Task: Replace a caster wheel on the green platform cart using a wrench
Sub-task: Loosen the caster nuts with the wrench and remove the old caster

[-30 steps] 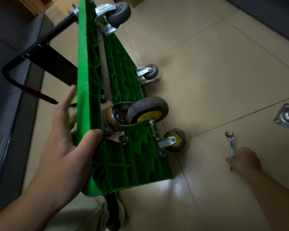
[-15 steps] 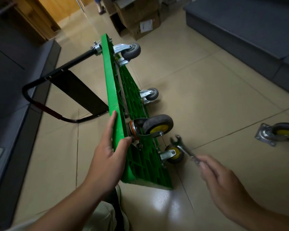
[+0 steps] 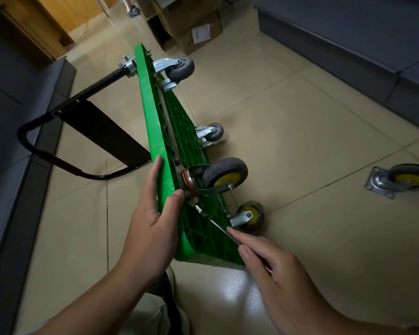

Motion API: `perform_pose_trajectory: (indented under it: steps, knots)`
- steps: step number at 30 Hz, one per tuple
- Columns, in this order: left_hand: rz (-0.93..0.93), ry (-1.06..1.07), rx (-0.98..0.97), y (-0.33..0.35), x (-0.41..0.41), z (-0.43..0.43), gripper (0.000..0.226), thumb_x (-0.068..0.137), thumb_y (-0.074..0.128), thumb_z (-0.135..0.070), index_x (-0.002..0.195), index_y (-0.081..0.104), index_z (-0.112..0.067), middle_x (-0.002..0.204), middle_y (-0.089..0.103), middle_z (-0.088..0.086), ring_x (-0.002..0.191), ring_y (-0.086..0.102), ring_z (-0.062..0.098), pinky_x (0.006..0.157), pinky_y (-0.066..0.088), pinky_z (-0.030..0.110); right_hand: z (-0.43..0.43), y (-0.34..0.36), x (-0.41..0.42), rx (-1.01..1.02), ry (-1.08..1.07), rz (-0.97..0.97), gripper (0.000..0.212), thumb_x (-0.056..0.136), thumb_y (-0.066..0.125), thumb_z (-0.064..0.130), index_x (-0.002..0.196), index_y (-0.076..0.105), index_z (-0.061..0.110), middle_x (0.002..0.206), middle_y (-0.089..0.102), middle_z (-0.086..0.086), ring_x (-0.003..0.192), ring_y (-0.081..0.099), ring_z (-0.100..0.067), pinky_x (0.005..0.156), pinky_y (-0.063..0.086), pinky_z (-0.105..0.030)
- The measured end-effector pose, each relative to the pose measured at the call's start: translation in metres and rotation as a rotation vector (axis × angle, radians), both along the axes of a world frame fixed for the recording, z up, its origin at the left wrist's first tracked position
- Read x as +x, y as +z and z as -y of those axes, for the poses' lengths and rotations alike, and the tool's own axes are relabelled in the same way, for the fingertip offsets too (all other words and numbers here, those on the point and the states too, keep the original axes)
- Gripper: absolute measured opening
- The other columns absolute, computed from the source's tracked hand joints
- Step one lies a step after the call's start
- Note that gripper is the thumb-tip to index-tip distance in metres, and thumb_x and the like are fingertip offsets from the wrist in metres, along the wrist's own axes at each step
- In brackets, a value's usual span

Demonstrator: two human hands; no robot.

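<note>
The green platform cart [image 3: 155, 131] stands on its side on the floor, its ribbed underside facing right. My left hand [image 3: 153, 221] grips its upper edge, thumb on the underside. A large caster with a grey tyre and yellow hub [image 3: 224, 176] sits near that edge. My right hand [image 3: 273, 269] pinches a silver wrench [image 3: 214, 223], whose head lies at the bolts below that caster's mounting plate. A loose caster wheel [image 3: 402, 181] with a square plate lies on the floor at the right.
Three more casters are on the cart: two grey ones [image 3: 179, 68] [image 3: 213, 132] and a small yellow-hub one [image 3: 250, 215]. The black folded handle [image 3: 58, 163] lies to the left. Cardboard boxes [image 3: 191, 22] stand behind; grey upholstered blocks [image 3: 348, 44] flank the tiled floor.
My right hand picked the wrench up from the floor and carried it left to the bolts beneath the large caster. My left hand kept hold of the cart's edge.
</note>
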State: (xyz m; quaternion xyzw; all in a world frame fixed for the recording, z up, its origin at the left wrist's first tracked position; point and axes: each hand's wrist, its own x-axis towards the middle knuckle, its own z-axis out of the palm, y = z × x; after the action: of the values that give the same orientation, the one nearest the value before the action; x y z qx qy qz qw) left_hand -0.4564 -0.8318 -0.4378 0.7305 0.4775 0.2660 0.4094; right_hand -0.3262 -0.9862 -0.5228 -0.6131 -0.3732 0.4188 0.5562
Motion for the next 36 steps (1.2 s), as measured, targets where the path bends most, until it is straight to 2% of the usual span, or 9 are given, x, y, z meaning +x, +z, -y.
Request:
perform_pose_trajectory:
  steps: [3,7,10,12,15,19,25,30,36]
  knots:
    - [0.003,-0.001,0.007,0.001,0.001,0.001,0.071,0.088,0.047,-0.050,0.156,0.027,-0.057,0.106,0.049,-0.062,0.106,0.062,-0.013,0.083,0.057,0.025,-0.001,0.002,-0.007,-0.012,0.010,-0.007,0.037,0.101,0.051,0.036,0.134,0.062,0.047,0.119,0.070,0.009,0.116,0.062,-0.001,0.096,0.049,-0.017]
    - [-0.007,0.002,0.033,0.000,0.001,0.002,0.062,0.103,0.053,-0.039,0.158,0.028,-0.052,0.105,0.046,-0.064,0.104,0.058,-0.020,0.081,0.054,0.018,0.000,0.009,-0.016,-0.018,-0.027,-0.012,0.038,0.103,0.055,0.025,0.132,0.062,0.048,0.120,0.071,0.013,0.115,0.060,0.007,0.093,0.042,-0.006]
    - [0.012,0.028,0.042,0.000,0.004,0.003,0.067,0.093,0.050,-0.047,0.156,0.029,-0.055,0.131,0.049,-0.044,0.116,0.057,-0.012,0.092,0.052,0.024,0.000,0.017,-0.022,-0.007,-0.053,-0.061,0.038,0.103,0.056,0.025,0.128,0.064,0.052,0.111,0.072,0.013,0.101,0.064,0.006,0.085,0.044,-0.006]
    - [0.011,0.030,0.042,-0.002,0.006,0.002,0.070,0.088,0.047,-0.050,0.155,0.030,-0.057,0.136,0.050,-0.038,0.120,0.056,-0.008,0.091,0.050,0.019,-0.001,0.022,-0.026,0.009,-0.084,-0.082,0.040,0.100,0.057,0.028,0.124,0.064,0.059,0.089,0.066,0.017,0.081,0.062,0.003,0.075,0.043,-0.007]
    - [0.029,0.008,0.055,-0.006,0.004,-0.001,0.069,0.089,0.048,-0.045,0.156,0.033,-0.051,0.115,0.050,-0.058,0.109,0.057,-0.018,0.073,0.047,0.001,0.001,0.026,-0.033,0.041,-0.110,-0.035,0.042,0.093,0.053,0.039,0.126,0.058,0.064,0.079,0.054,0.008,0.068,0.053,-0.003,0.066,0.041,-0.009]
    - [0.046,-0.004,0.073,-0.007,0.003,0.000,0.069,0.091,0.048,-0.038,0.158,0.034,-0.041,0.105,0.048,-0.063,0.104,0.053,-0.029,0.071,0.041,-0.006,0.002,0.030,-0.036,0.053,-0.112,0.017,0.045,0.090,0.052,0.042,0.128,0.054,0.067,0.077,0.050,0.013,0.065,0.052,-0.003,0.062,0.038,-0.007]
    - [0.073,0.011,0.045,-0.008,0.004,0.000,0.069,0.089,0.049,-0.039,0.156,0.035,-0.048,0.111,0.055,-0.051,0.103,0.062,-0.014,0.068,0.050,0.003,-0.001,0.030,-0.031,0.053,-0.143,0.033,0.044,0.089,0.055,0.038,0.127,0.062,0.058,0.077,0.050,0.010,0.063,0.051,-0.004,0.061,0.038,-0.007]
    - [0.056,0.008,0.054,-0.007,0.003,-0.001,0.068,0.089,0.049,-0.038,0.156,0.036,-0.047,0.111,0.054,-0.052,0.102,0.061,-0.016,0.070,0.048,0.002,-0.003,0.027,-0.026,0.019,-0.113,0.020,0.045,0.089,0.051,0.042,0.128,0.057,0.064,0.079,0.051,0.009,0.065,0.052,-0.006,0.062,0.039,-0.012]
    - [0.038,0.017,0.036,-0.006,0.002,-0.002,0.065,0.088,0.048,-0.045,0.150,0.034,-0.061,0.113,0.055,-0.050,0.100,0.067,-0.005,0.070,0.059,0.019,0.000,0.022,-0.023,-0.013,-0.153,-0.005,0.043,0.090,0.054,0.038,0.127,0.063,0.057,0.073,0.048,0.011,0.058,0.048,-0.005,0.058,0.036,-0.010]
